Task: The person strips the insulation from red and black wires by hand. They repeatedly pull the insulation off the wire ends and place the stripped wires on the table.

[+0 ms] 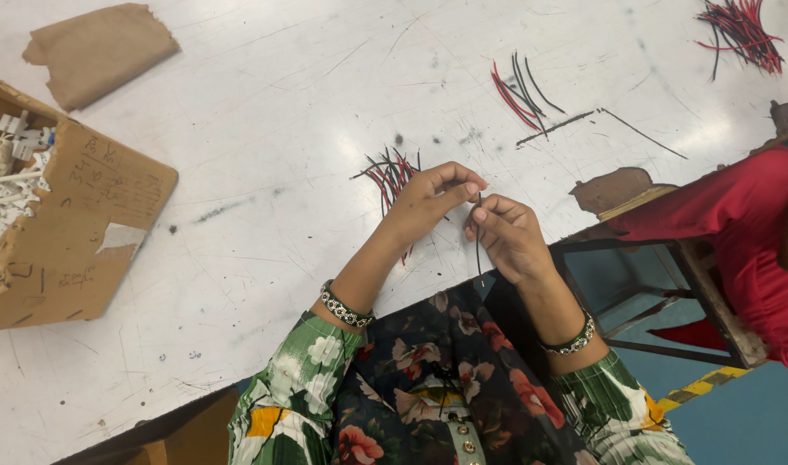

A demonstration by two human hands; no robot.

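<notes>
Head view: left hand point(428, 200) and right hand point(508, 234) meet above the near edge of the white counter point(265, 129), both pinched narrow on one thin dark wire point(478, 245) that hangs down between them. Just behind the left hand, a small bundle of red and black wires point(388, 176). Far left, a cardboard box point(75, 241) of white parts.

Bright, even overhead light washes the white table point(265, 129), with a pale glare toward its far right corner. Shadows stay faint and short. The frame is sharp, bending slightly at the edges.
</notes>
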